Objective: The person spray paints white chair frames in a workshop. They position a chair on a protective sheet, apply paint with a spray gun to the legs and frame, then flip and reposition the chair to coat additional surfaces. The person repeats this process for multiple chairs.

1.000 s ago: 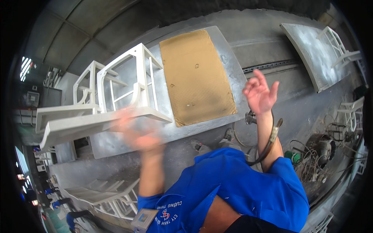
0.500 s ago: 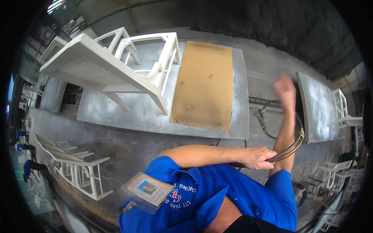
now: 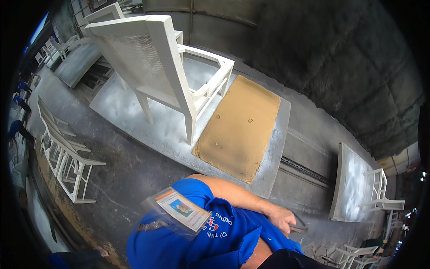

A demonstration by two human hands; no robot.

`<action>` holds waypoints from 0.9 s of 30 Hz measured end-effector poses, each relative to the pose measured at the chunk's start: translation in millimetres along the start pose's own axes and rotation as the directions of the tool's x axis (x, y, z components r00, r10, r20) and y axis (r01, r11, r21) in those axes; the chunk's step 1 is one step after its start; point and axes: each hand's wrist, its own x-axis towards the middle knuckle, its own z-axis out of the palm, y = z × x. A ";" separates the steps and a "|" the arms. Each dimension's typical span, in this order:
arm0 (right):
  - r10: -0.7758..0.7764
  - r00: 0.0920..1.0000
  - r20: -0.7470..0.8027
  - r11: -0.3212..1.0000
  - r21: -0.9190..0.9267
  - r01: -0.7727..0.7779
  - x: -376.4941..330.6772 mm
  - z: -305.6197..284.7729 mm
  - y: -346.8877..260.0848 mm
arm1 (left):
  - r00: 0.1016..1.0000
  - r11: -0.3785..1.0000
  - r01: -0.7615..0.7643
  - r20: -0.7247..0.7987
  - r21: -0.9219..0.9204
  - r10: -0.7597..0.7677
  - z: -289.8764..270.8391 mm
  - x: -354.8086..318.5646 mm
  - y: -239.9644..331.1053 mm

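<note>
Wrapped around what looks like a dark hose (image 3: 299,229), the left hand (image 3: 281,218) reaches across the front of the blue shirt (image 3: 226,233), its fingers curled in. Only a short piece shows past the knuckles; half a second ago a long bend of it was plain to see against the right forearm. The right hand, raised in the air then, has dropped out of sight, so I can't tell whether it's gripping anything. From the left hand, the hose juts out to the right, over the dark floor, a little off the near corner of the grey platform (image 3: 278,139). Brown cardboard (image 3: 242,130) lies on that platform, beyond the hand and well apart from it, and the white chair (image 3: 174,71) stands to the cardboard's left.
</note>
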 end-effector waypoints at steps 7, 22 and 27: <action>0.074 0.997 -0.008 0.928 0.366 -0.066 25.7 -3.6 8.5 | 0.956 0.981 -0.161 0.230 -0.109 0.183 0.5 12.4 11.3; -0.388 0.344 -0.855 0.303 0.234 0.924 -148.4 -176.8 -264.4 | 0.989 0.925 0.121 -0.121 0.360 -0.082 -95.1 -110.6 20.2; -0.472 -0.213 -0.856 0.111 -0.297 0.948 -301.1 -205.2 -315.7 | 0.593 0.353 0.613 -0.707 0.706 0.385 -215.8 -244.2 152.3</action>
